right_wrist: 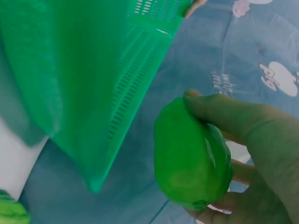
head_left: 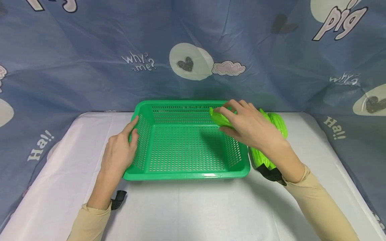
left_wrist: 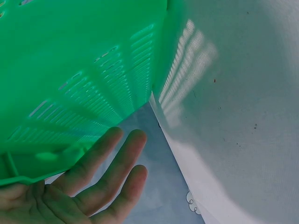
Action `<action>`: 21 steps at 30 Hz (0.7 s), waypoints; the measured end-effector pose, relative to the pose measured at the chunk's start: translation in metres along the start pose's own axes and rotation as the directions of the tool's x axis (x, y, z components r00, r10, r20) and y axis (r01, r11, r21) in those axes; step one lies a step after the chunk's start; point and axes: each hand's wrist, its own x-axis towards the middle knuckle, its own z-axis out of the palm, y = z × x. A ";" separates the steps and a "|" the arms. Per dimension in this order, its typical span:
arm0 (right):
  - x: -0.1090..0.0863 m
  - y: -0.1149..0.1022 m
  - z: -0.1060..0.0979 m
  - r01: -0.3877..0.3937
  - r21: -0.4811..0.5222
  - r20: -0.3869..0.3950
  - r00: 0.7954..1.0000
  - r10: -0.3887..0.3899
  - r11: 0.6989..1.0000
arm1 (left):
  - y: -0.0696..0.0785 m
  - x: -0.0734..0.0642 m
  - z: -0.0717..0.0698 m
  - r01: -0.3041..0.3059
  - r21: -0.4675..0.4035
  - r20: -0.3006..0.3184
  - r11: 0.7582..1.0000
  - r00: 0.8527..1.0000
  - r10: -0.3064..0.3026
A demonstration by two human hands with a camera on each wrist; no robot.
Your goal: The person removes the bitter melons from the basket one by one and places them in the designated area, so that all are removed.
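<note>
The green plastic basket [head_left: 187, 175] sits on the white cloth, with perforated walls and floor. At its left rim is my left hand [head_left: 117, 152], holding the edge with thumb and index finger over the rim. In the left wrist view, the other fingers [left_wrist: 124, 161] extend along the outside wall. Over the basket's back right corner, my right hand [head_left: 247, 122] grips a glossy, bright green bitter melon [right_wrist: 189, 154] between thumb and fingers. More bitter melons [head_left: 278, 124] lie just right of the basket, partly hidden by my right hand and forearm.
White cloth [head_left: 181, 207] covers the tabletop, and a blue printed cloth [head_left: 105, 67] hangs behind and at both sides. The basket's back rim stands close to this backdrop. Black wrist straps [head_left: 271, 174] show below both hands.
</note>
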 end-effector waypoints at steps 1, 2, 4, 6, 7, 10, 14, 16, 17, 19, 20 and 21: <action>-0.003 0.001 0.000 -0.004 0.002 -0.007 1.000 0.004 1.000 | 0.000 0.000 0.000 0.001 0.000 -0.002 1.000 1.000 -0.001; -0.006 0.002 0.001 -0.009 0.002 -0.014 1.000 0.009 1.000 | 0.000 0.000 0.000 0.001 0.000 -0.004 1.000 1.000 -0.001; -0.011 0.004 0.001 -0.018 -0.006 -0.033 0.999 0.017 1.000 | -0.001 0.000 0.000 0.001 -0.001 -0.005 1.000 1.000 -0.001; -0.018 0.006 0.001 -0.026 -0.020 -0.054 0.998 0.025 0.999 | -0.001 0.000 0.000 0.000 -0.001 -0.006 1.000 1.000 0.000; -0.021 0.008 0.001 -0.031 -0.027 -0.067 0.997 0.029 0.999 | -0.001 0.000 0.000 0.000 -0.002 -0.004 1.000 1.000 0.000; -0.030 0.011 0.000 -0.053 -0.058 -0.089 0.995 0.048 0.997 | -0.001 0.000 0.001 -0.004 -0.003 -0.003 1.000 1.000 0.004; -0.041 0.016 -0.004 -0.097 -0.081 -0.058 0.994 0.092 0.992 | -0.001 0.000 0.000 -0.004 -0.005 -0.006 1.000 1.000 0.004; -0.047 0.019 -0.006 -0.124 -0.083 -0.032 0.992 0.121 0.989 | -0.001 0.000 0.000 -0.001 -0.008 -0.002 1.000 1.000 0.001; -0.050 0.020 -0.007 -0.137 -0.082 -0.022 0.990 0.136 0.987 | -0.001 0.000 0.000 0.001 -0.007 0.001 1.000 1.000 -0.001; -0.056 0.023 -0.009 -0.165 -0.079 -0.007 0.986 0.165 0.983 | -0.001 0.000 0.000 0.002 -0.006 0.005 1.000 1.000 -0.002; -0.059 0.024 -0.009 -0.179 -0.073 -0.003 0.984 0.179 0.981 | -0.001 0.000 0.000 0.003 -0.006 0.008 1.000 1.000 -0.003; -0.061 0.025 -0.009 -0.192 -0.067 0.001 0.981 0.193 0.979 | -0.001 0.000 0.000 0.003 -0.007 0.009 1.000 1.000 -0.003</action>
